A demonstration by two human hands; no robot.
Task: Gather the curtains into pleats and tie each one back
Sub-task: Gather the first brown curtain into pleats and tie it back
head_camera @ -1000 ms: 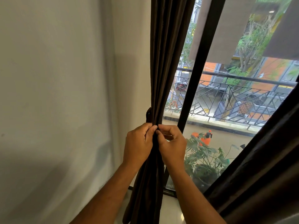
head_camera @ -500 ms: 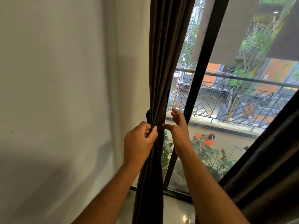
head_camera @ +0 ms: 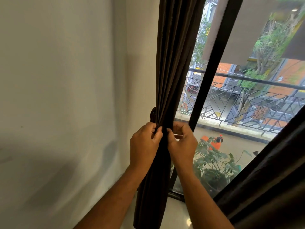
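Head view of a room corner: a plain pale wall (head_camera: 62, 96) fills the left half, meeting a large window with a dark frame (head_camera: 212, 66) on the right, and a strip of glossy pale floor (head_camera: 175, 212) shows at the bottom. Through the glass appear a metal balcony railing (head_camera: 247, 103), a leafy potted plant (head_camera: 212, 161), trees and an orange-brick building. A dark brown curtain (head_camera: 175, 63) hangs just beside the wall at the window's left edge, gathered into narrow vertical pleats and drawn into a tight column that continues down towards the floor. A second dark curtain (head_camera: 272, 179) crosses the lower right corner on a slant. Both bare forearms rise from the bottom edge and converge on the gathered curtain at mid-height. The left hand (head_camera: 143, 146) sits on the wall side of the bundle, back of the hand towards the camera, fingers curled and thumb pressed against them, pinching the folds. The right hand (head_camera: 181, 146) sits on the window side at the same height, its fingers likewise curled in on the fabric; its grip is closed on the curtain. A small dark loop (head_camera: 153, 115) projects from the curtain's wall-side edge just above the left hand; what it is cannot be told.
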